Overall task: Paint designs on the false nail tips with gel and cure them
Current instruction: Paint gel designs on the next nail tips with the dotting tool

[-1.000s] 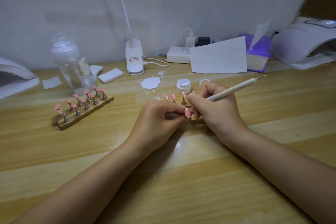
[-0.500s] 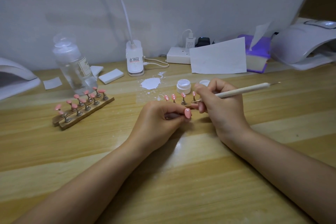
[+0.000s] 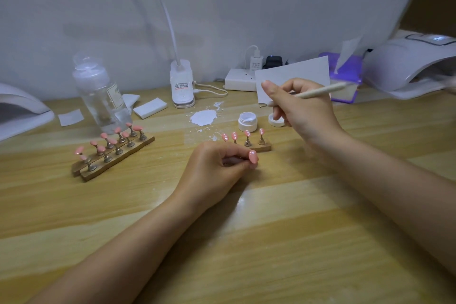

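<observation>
My left hand rests on the table and pinches a small stand that carries a pink nail tip with white dots. My right hand is raised behind it and grips a cream dotting tool, whose metal tip points left above the open white gel jar. The jar's lid lies beside it, partly behind my fingers. Just behind my left hand a wooden holder carries several dotted pink tips. A second wooden holder at the left bears several plain pink tips.
One white curing lamp stands at the back right, another at the far left. A clear bottle, foam block, desk lamp base, power strip, white paper, purple box and white smear line the back.
My right hand has lifted the dotting tool off the held nail tip and moved it up and back toward the gel jar. My left hand has stayed put.
</observation>
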### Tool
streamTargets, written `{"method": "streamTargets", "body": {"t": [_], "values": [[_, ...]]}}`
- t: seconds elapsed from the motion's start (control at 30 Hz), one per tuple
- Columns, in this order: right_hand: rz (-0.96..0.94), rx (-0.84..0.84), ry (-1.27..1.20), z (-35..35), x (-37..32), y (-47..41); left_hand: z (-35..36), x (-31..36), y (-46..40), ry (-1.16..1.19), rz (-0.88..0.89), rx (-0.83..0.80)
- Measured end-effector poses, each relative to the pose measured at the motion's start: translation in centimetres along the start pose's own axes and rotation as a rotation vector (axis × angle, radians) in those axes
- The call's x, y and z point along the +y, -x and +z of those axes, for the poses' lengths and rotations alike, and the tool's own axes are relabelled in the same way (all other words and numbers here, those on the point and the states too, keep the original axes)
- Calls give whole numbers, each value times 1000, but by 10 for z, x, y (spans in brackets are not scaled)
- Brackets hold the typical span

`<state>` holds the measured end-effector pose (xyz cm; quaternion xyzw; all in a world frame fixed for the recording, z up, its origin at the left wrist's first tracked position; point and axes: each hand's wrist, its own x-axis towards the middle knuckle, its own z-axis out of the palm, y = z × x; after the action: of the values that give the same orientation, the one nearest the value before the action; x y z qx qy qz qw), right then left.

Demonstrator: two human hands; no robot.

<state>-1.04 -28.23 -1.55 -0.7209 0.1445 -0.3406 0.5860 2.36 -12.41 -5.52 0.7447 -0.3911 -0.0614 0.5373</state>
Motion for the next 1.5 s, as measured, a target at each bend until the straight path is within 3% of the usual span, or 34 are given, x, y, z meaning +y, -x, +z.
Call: {"method": "streamTargets", "body": {"t": [0.47, 0.7, 0.93, 1.13, 1.3, 1.5], "values": [[66, -92, 596, 31, 17, -43, 1, -5, -1, 43, 13, -5], [42, -97, 650, 34, 16, -46, 1, -2, 0, 52, 13, -17], [18, -69, 582, 32, 21, -42, 0, 0, 0, 32, 1, -13], [-47, 143, 142, 23, 4, -29, -1, 2, 1, 21, -9, -13], [-16, 6, -158, 12, -1, 20, -1, 3, 1, 20, -17, -9], [58, -38, -221, 10, 10, 53, -1, 3, 1, 24, -19, -18]]}}
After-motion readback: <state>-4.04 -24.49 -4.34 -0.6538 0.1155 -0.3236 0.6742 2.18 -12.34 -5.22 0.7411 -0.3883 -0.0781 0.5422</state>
